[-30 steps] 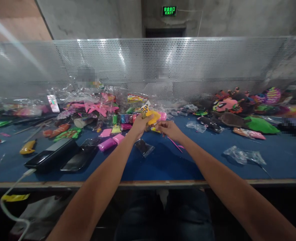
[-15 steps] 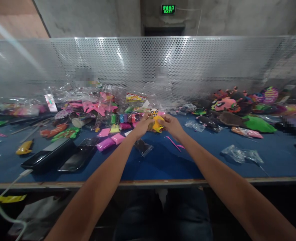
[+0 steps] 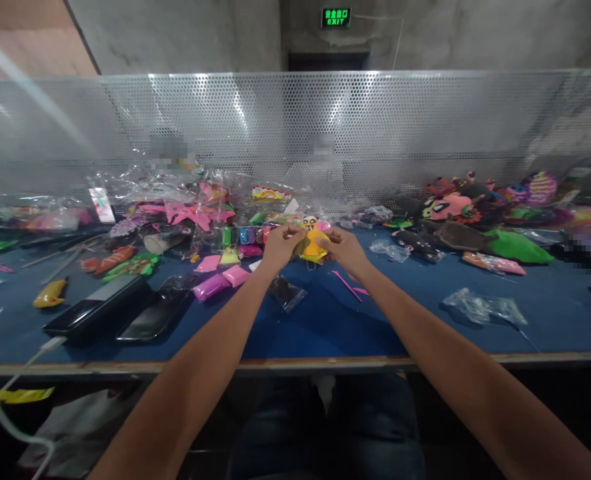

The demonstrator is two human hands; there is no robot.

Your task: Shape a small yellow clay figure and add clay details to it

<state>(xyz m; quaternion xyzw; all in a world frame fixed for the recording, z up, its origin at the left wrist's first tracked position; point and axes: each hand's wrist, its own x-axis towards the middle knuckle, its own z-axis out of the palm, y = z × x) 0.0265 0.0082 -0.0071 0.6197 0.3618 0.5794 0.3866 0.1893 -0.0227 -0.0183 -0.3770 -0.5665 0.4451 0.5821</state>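
Observation:
A small yellow clay figure with a pale face and dark eye patches is held up over the middle of the table. My left hand pinches its left side near the head. On the other side, the fingers of my right hand are closed on the yellow body. Thin wire-like bits show under the figure. Below the hands lie a small bag of black clay and a pink modelling tool. Pink and purple clay packets are to the left of my left hand.
Two dark phone-like devices lie at the left front, one with a white cable. Several finished clay figures are piled at the right. A crumpled clear bag sits front right. A perforated metal screen stands behind the table.
My left hand has shifted slightly left on the figure, uncovering more of its yellow body. The figure now looks more upright and faces me. The things on the table have stayed put.

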